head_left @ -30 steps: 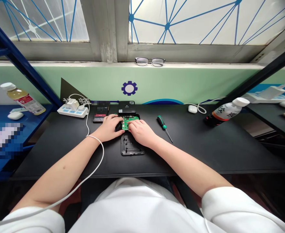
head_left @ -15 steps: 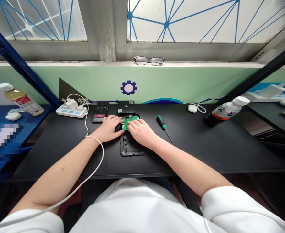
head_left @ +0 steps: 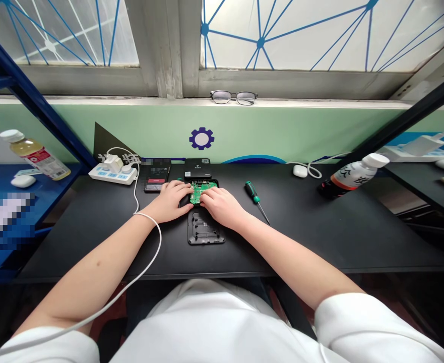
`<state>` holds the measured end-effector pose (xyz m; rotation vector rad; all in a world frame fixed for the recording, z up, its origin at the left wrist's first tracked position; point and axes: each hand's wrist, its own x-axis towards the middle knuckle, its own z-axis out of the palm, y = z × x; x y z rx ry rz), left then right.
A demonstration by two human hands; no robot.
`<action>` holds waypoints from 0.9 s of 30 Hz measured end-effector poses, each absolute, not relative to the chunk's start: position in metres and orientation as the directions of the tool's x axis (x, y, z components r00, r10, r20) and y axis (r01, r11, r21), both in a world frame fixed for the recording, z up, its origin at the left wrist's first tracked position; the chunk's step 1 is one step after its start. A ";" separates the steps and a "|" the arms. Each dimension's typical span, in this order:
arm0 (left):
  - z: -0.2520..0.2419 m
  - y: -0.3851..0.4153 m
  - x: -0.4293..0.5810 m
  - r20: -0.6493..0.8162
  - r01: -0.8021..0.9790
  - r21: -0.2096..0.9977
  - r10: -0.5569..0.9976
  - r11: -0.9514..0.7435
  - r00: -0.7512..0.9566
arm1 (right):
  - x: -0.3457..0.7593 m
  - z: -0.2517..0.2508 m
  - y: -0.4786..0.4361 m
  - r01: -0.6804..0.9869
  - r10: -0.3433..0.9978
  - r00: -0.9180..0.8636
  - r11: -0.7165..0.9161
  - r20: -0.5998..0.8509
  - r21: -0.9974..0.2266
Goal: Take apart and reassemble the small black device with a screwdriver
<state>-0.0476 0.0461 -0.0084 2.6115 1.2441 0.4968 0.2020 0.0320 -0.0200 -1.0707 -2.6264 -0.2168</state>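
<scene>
A green circuit board [head_left: 198, 191] lies in a shallow black plastic case near the middle of the desk. My left hand [head_left: 172, 200] grips the case's left side, with its thumb at the near corner and its fingertips on the far left. Over the board's right part, my right hand [head_left: 224, 205] is closed with its fingertips pressed together; what they pinch, if anything, is hidden. Just below lies a black plastic cover [head_left: 205, 233], inner side up, partly under my right hand. Behind the case sits a black box [head_left: 198, 168].
A green-and-black screwdriver [head_left: 252, 192] lies right of my hands. A phone [head_left: 157, 175] and a white power strip [head_left: 114, 173] are at the back left. A white cable [head_left: 157, 252] crosses my left forearm. At right stand a bottle [head_left: 352, 175] and a white earphone case [head_left: 300, 170].
My right hand's fingertips have shifted slightly on the board, and more of the board and the case's far right rim shows. My left hand stays in place. The view has tilted slightly.
</scene>
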 end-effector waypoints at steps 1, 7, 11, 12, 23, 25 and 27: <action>-0.009 0.046 -0.048 0.210 0.712 0.320 0.780 -0.625 0.590 | 0.203 -0.020 0.032 0.700 0.657 -0.679 0.713 0.328 0.021; -0.009 0.047 -0.048 0.205 0.716 0.312 0.781 -0.624 0.590 | 0.207 -0.021 0.033 0.724 0.679 -0.644 0.690 0.353 -0.007; -0.011 0.049 -0.049 0.200 0.717 0.328 0.787 -0.616 0.584 | 0.209 -0.024 0.035 0.733 0.687 -0.614 0.679 0.389 -0.041; -0.012 0.049 -0.049 0.200 0.715 0.333 0.787 -0.615 0.584 | 0.210 -0.024 0.036 0.734 0.687 -0.608 0.677 0.399 -0.048; -0.013 0.050 -0.049 0.189 0.726 0.328 0.795 -0.604 0.576 | 0.212 -0.026 0.039 0.738 0.702 -0.572 0.666 0.423 -0.106; -0.013 0.050 -0.048 0.191 0.727 0.327 0.795 -0.604 0.575 | 0.212 -0.026 0.039 0.736 0.705 -0.569 0.666 0.423 -0.121; -0.012 0.050 -0.048 0.193 0.727 0.325 0.795 -0.604 0.574 | 0.212 -0.026 0.040 0.735 0.712 -0.567 0.664 0.414 -0.136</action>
